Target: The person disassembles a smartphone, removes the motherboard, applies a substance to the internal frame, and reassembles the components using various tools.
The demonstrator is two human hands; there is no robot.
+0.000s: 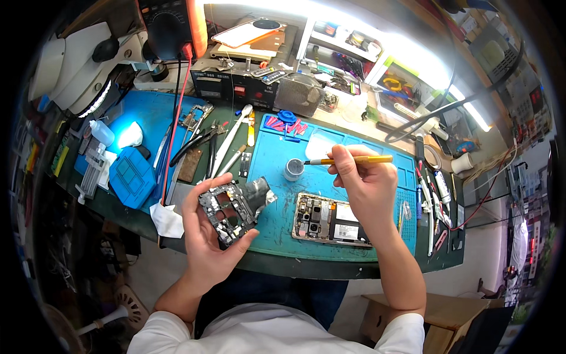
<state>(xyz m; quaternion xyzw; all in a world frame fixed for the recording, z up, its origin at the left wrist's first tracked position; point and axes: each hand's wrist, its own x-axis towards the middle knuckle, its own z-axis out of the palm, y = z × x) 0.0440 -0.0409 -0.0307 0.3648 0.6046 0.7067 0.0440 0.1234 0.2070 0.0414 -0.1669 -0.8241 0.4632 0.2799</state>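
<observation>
My left hand (207, 236) is closed around the edges of a black phone bracket (227, 206), a thin part with cut-outs and a dark flap (259, 196) at its upper right. Between the fingertips of my right hand (368, 183) is a slim pen-like tool (371, 159) with a golden handle, held nearly level. Its dark tip points left, at the rim of a small round jar (293, 171); I cannot tell whether they touch. Below my right hand lies an opened phone (312, 218), its cameras and battery exposed, partly covered by my wrist.
A blue work mat (271, 236) covers the middle of the bench. Tweezers, pliers and a brush (233, 135) lie left of it; more tools (433, 200) line its right. A black bench unit (212, 85) stands behind. A red cable (175, 130) hangs down at the left.
</observation>
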